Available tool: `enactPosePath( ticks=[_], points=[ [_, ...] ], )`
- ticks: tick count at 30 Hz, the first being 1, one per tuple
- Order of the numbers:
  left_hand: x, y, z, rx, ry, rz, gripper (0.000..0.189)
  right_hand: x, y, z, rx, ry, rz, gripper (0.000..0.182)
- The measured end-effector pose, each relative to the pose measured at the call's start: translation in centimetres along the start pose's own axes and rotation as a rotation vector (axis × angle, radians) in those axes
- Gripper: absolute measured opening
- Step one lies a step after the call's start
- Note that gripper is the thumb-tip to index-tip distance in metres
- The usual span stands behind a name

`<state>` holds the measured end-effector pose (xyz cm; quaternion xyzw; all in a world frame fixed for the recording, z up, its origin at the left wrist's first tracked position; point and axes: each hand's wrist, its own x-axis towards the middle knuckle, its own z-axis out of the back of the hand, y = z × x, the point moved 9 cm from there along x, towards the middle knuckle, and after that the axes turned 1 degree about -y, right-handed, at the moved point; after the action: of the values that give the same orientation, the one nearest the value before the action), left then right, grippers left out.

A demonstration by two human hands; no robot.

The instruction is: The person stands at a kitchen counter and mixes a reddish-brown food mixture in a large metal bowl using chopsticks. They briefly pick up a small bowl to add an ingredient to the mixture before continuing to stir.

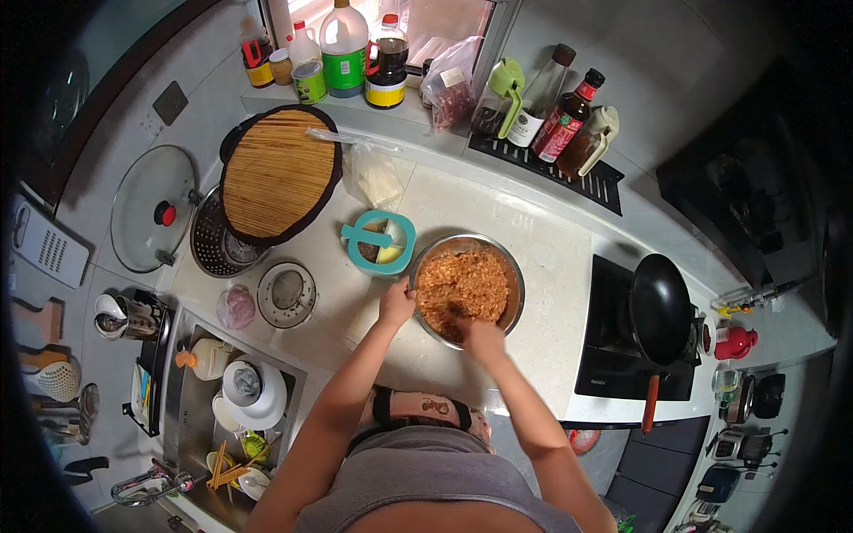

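A stainless steel bowl (522, 293) stands on the counter before me, holding a reddish-brown minced mixture (470, 286). With the fingers of my left hand (398, 303) I grip the bowl's left rim. Blurred, my right hand (484, 341) is over the bowl's near side, its fingertips at the mixture; whether it holds a utensil cannot be made out. Just left of the bowl sits a teal-rimmed divided container (378, 241) with a handle across it. Behind that lies a clear plastic bag (376, 176) with pale contents.
A wok (660, 310) rests on the black stove at right. Bottles (386, 63) line the back ledge. At left are a round slatted mat (280, 173), a perforated steel pot (223, 240), a strainer (287, 293) and a sink (190, 426) with dishes and chopsticks.
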<state>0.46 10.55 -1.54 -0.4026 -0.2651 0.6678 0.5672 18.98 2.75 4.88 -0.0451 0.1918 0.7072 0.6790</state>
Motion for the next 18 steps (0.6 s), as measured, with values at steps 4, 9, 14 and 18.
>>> enactPosePath(
  ticks=[4,9,14,18],
  points=[
    [-0.8,-2.1,1.0,0.003,0.01,-0.009,0.037,1.1,-7.4,3.6,0.018,-0.179,-0.127,0.034],
    [0.1,0.0,-0.1,-0.073,0.016,-0.017,0.034,-1.3,-2.9,3.9,-0.065,-0.01,-0.051,0.04],
    [-0.4,-1.1,0.3,-0.03,-0.007,-0.026,0.04,-0.5,-3.9,1.7,0.058,0.026,0.079,0.038],
    [-0.2,0.1,0.3,-0.065,-0.065,-0.017,0.041,-0.2,-9.6,5.6,0.123,-0.111,-0.141,0.028]
  ],
)
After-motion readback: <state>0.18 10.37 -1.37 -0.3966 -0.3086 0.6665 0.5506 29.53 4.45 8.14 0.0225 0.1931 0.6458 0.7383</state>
